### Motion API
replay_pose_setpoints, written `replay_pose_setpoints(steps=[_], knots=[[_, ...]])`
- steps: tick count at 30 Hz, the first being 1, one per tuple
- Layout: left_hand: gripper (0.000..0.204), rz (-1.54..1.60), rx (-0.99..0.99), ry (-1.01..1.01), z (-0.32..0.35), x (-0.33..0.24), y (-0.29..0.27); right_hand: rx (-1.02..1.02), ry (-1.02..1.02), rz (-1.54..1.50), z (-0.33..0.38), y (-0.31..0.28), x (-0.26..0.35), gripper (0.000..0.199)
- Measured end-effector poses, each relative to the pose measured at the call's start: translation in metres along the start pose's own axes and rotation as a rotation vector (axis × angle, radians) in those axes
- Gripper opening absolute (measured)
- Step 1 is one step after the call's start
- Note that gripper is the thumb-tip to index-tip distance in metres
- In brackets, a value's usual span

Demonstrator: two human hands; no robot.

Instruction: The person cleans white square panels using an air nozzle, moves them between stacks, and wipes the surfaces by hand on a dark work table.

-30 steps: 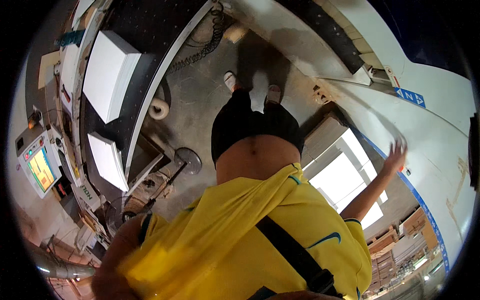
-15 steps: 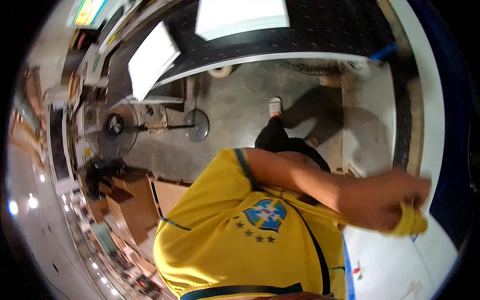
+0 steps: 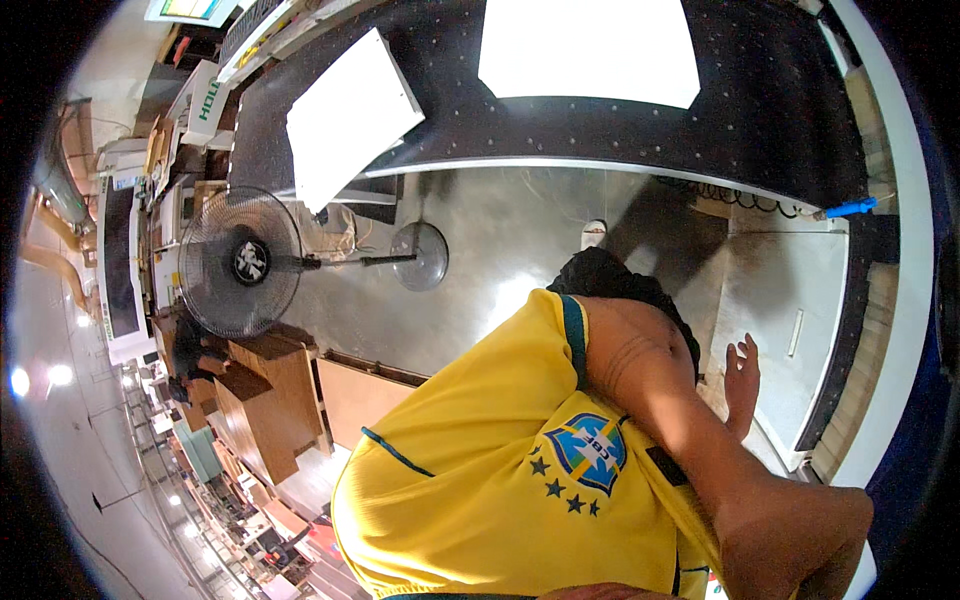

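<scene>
I look down my own body: a yellow shirt (image 3: 480, 490) with a crest, dark shorts (image 3: 610, 280) and one shoe (image 3: 593, 235) on a shiny grey floor. My right arm crosses the chest from the lower right. My right hand (image 3: 742, 385) is open with fingers apart and holds nothing. It hovers beside a pale flat panel (image 3: 790, 320). My left hand is out of view.
A black perforated table (image 3: 760, 120) with two white sheets (image 3: 590, 45) spans the top. A pedestal fan (image 3: 240, 262) stands at left, above wooden crates (image 3: 265, 400). A blue-handled tool (image 3: 850, 208) lies at the right edge.
Half a second ago my right hand was closed on something yellow at the right. Now it is open and empty. The view has swung, bringing the fan into sight.
</scene>
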State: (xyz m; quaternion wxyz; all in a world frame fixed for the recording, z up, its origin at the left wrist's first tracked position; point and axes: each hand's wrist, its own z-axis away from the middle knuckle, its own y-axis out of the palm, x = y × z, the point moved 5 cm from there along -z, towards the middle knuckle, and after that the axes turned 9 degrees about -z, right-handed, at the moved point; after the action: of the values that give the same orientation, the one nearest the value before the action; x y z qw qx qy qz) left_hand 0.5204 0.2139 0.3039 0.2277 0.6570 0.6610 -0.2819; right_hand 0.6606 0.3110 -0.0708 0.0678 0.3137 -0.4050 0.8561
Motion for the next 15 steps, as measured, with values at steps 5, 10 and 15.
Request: replay_pose_setpoints(steps=[5,10,15], knots=[[0.023,0.041,-0.015,-0.001,0.002,0.009,-0.032,0.063,0.04,0.044,-0.01,0.057,0.021,0.061],[0.023,0.085,-0.008,-0.005,0.001,0.018,-0.053,0.098,0.099,-0.003,-0.006,0.085,0.038,0.061],[0.023,0.145,0.003,-0.001,-0.006,0.024,-0.051,0.034,0.182,0.036,-0.005,0.067,0.054,0.061]])
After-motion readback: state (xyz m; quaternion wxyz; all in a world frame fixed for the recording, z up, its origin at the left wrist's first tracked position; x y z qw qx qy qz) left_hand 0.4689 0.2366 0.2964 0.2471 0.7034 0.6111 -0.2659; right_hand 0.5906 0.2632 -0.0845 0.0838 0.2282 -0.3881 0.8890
